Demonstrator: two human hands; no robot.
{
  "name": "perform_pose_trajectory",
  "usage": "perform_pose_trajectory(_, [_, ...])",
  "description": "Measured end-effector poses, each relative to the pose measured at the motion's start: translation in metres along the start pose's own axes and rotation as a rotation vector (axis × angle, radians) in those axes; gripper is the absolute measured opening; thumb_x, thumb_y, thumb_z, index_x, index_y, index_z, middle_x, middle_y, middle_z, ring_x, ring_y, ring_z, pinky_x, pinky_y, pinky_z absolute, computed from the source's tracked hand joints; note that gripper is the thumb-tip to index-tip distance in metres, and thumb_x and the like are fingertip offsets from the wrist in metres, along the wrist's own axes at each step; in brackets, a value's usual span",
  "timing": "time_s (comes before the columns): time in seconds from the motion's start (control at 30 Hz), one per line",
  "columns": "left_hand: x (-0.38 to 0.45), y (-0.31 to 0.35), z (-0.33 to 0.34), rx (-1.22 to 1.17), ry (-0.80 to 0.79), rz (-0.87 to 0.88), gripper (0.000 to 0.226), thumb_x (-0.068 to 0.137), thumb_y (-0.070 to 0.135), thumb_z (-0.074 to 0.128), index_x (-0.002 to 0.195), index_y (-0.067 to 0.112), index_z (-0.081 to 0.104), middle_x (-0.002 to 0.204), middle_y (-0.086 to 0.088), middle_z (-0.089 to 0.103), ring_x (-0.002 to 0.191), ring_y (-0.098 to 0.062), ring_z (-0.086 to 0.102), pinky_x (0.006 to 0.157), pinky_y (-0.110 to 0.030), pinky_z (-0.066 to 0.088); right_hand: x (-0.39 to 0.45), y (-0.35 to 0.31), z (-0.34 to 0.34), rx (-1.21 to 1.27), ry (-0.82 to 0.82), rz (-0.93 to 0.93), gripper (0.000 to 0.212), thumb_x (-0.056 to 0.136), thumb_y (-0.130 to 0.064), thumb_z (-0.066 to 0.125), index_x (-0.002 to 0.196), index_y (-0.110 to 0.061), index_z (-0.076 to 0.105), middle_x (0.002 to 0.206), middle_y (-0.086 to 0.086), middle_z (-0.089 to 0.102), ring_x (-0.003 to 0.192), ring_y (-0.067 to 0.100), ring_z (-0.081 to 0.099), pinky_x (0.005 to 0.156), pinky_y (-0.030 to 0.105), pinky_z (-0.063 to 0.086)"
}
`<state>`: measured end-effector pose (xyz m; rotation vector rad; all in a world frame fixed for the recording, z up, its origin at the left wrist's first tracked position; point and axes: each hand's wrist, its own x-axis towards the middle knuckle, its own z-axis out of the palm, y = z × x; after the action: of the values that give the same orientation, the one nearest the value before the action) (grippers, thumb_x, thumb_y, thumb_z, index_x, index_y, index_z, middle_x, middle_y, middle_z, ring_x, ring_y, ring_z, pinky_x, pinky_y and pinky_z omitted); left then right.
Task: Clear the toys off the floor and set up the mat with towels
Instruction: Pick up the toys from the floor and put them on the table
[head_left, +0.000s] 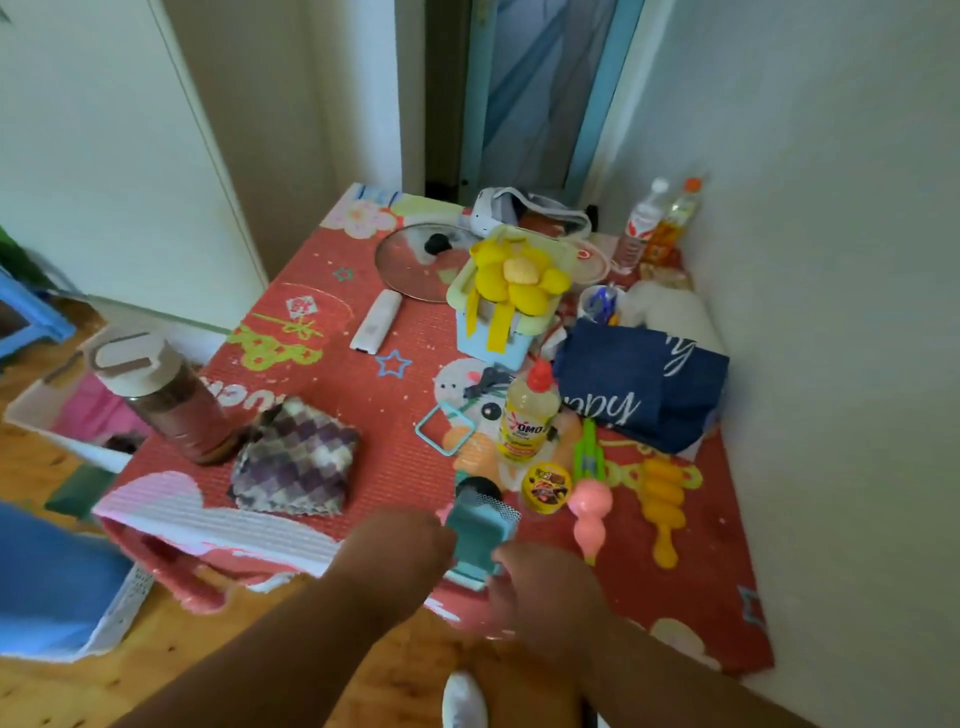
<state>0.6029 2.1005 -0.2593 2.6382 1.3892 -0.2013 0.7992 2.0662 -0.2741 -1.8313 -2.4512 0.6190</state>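
Note:
A red patterned mat (374, 374) covers the floor in the room's corner. Over its near edge, my left hand (400, 545) and my right hand (545, 582) both grip a teal toy microphone (475, 530) with a dark head. Beside it lie a pink rattle (589, 512), a yellow ridged toy (662, 506), a green toy (588, 454) and a small yellow tub (545, 487). A folded purple checked towel (296, 460) rests left of centre, and a folded navy towel (641, 384) with white lettering lies at the right.
A brown lidded jar (166, 397), a yellow OMO bottle (530, 413), a remote (375, 321), a glass pot lid (415, 257), a yellow flower gift box (511, 301) and two bottles (657, 221) crowd the mat. White walls enclose the right and back. A pink bin (67, 405) stands left.

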Motion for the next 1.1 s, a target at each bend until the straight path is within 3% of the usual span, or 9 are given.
perform_pose_trajectory(0.27, [0.032,0.019,0.000,0.067,-0.184,0.120,0.017,0.088,0.017,0.048,0.095,0.017,0.063,0.096,-0.006,0.066,0.088,-0.034,0.064,0.063,-0.035,0.036,-0.001,0.032,-0.001,-0.032,-0.081,0.087,0.026,0.091,-0.038,0.042,0.104,-0.021,0.058,0.107,0.002,0.062,0.100,0.023,0.059,0.077,0.034,0.046])
perform_pose_trajectory(0.43, [0.055,0.032,0.002,0.119,-0.255,0.203,0.020,0.083,0.004,0.053,0.098,0.011,0.065,0.096,-0.011,0.068,0.082,-0.038,0.066,0.065,-0.041,0.048,-0.008,0.038,0.003,-0.056,-0.045,0.208,0.025,0.092,-0.032,0.042,0.103,-0.021,0.061,0.106,0.000,0.063,0.096,0.020,0.060,0.076,0.033,0.047])
perform_pose_trajectory(0.57, [0.063,0.035,0.011,0.124,-0.322,0.245,0.019,0.083,0.002,0.054,0.097,0.007,0.066,0.095,-0.014,0.068,0.081,-0.038,0.065,0.061,-0.038,0.042,-0.005,0.046,0.009,-0.070,-0.097,0.219,0.029,0.091,-0.030,0.043,0.112,-0.021,0.061,0.114,-0.001,0.063,0.103,0.019,0.060,0.083,0.033,0.048])
perform_pose_trajectory(0.7, [0.061,0.034,0.016,0.058,-0.321,0.190,0.022,0.085,0.006,0.053,0.103,0.011,0.065,0.100,-0.013,0.066,0.088,-0.037,0.064,0.069,-0.039,0.046,-0.002,0.049,0.018,-0.064,-0.107,0.232,0.028,0.093,-0.030,0.042,0.114,-0.022,0.058,0.118,-0.003,0.060,0.107,0.017,0.057,0.084,0.032,0.046])
perform_pose_trajectory(0.8, [0.064,0.035,0.010,0.027,-0.321,0.150,0.024,0.087,0.006,0.053,0.106,0.013,0.065,0.104,-0.012,0.066,0.092,-0.038,0.064,0.072,-0.041,0.048,0.000,0.048,0.014,-0.138,-0.090,0.213,0.031,0.090,-0.037,0.045,0.114,-0.023,0.060,0.113,-0.001,0.063,0.104,0.018,0.060,0.083,0.033,0.047])
perform_pose_trajectory(0.87, [0.064,0.037,0.005,0.001,-0.328,0.127,0.024,0.088,0.007,0.053,0.108,0.013,0.066,0.106,-0.012,0.067,0.093,-0.039,0.065,0.073,-0.043,0.050,0.002,0.048,0.003,-0.274,-0.088,0.188,0.046,0.075,-0.052,0.063,0.109,-0.021,0.068,0.092,0.004,0.071,0.087,0.023,0.066,0.073,0.038,0.051])
perform_pose_trajectory(0.93, [0.063,0.036,0.000,-0.058,-0.302,0.116,0.021,0.089,0.014,0.055,0.108,0.014,0.065,0.105,-0.012,0.067,0.093,-0.039,0.064,0.073,-0.046,0.051,0.001,0.049,-0.006,-0.337,0.009,0.144,0.069,0.051,-0.067,0.075,0.100,-0.017,0.074,0.071,0.004,0.070,0.067,0.024,0.067,0.058,0.039,0.052])
perform_pose_trajectory(0.97, [0.060,0.034,-0.002,-0.100,-0.269,0.095,0.021,0.089,0.018,0.056,0.108,0.015,0.063,0.105,-0.012,0.066,0.092,-0.040,0.064,0.073,-0.046,0.052,0.001,0.049,-0.008,-0.341,0.086,0.099,0.071,0.051,-0.070,0.072,0.097,-0.015,0.075,0.071,0.003,0.069,0.064,0.024,0.066,0.057,0.039,0.050])
perform_pose_trajectory(1.1, [0.044,0.012,-0.008,-0.268,-0.047,-0.070,0.020,0.087,0.025,0.051,0.105,0.022,0.058,0.100,-0.007,0.064,0.088,-0.036,0.063,0.070,-0.044,0.054,0.014,0.038,-0.022,-0.299,0.317,-0.031,0.058,0.078,-0.063,0.048,0.088,-0.011,0.072,0.079,0.006,0.069,0.070,0.030,0.066,0.069,0.041,0.046])
